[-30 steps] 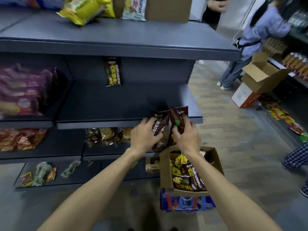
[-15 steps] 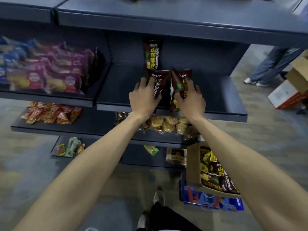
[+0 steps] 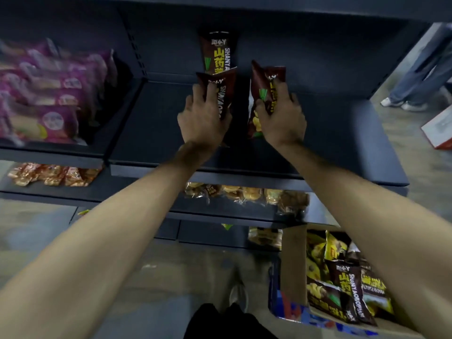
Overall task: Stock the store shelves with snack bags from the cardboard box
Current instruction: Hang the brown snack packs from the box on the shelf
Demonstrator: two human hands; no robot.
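Note:
My left hand (image 3: 203, 116) grips a dark brown snack bag (image 3: 222, 91) and my right hand (image 3: 281, 116) grips a second brown bag (image 3: 265, 86). Both bags are held upright over the dark shelf (image 3: 330, 143). A third matching bag (image 3: 219, 53) stands against the shelf's back wall, just behind the left-hand bag. The cardboard box (image 3: 293, 253), at lower right by my right forearm, holds several more brown and yellow bags (image 3: 342, 285).
Pink snack bags (image 3: 49, 94) fill the shelf section to the left. Orange packets (image 3: 53, 173) and clear pastry packs (image 3: 244, 194) lie on lower shelves. A person's legs (image 3: 420, 77) and another box (image 3: 440, 128) are at the far right. My shoe (image 3: 238, 296) is on the floor below.
Both hands have carried the two bags up from the box and forward over the shelf, toward the bag standing at the back. My view has tilted downward and closer.

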